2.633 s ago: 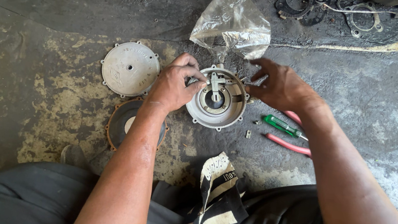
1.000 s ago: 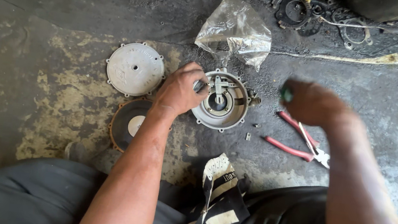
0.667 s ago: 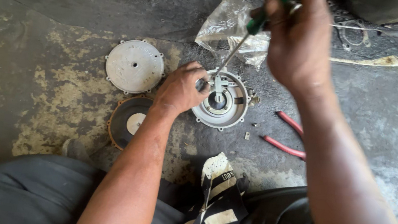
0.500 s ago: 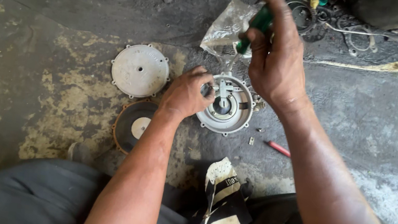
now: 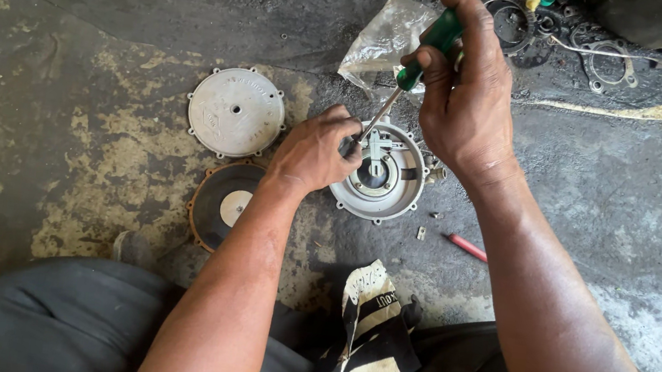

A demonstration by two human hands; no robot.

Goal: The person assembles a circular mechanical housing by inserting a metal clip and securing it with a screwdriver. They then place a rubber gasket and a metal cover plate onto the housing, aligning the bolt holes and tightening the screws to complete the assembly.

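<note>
Right hand (image 5: 464, 93) gripped green-handled screwdriver (image 5: 412, 70) over round grey metal housing (image 5: 383, 175), left hand (image 5: 315, 146) pinched its rim, ribbed cover plate (image 5: 235, 111) lay left of housing

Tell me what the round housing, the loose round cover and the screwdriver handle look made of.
Round housing: dull grey cast metal, probably aluminium. Round cover: the same matte grey metal, lugged rim. Screwdriver handle in the right hand: glossy green plastic.

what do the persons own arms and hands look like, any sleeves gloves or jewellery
Both arms are bare from the hands up to the frame edge, with no sleeves in view. The left hand and the right hand wear no gloves, and no watch, ring or wristband shows on the parts in view. The fingers and knuckles look smudged with dark grime.
</note>
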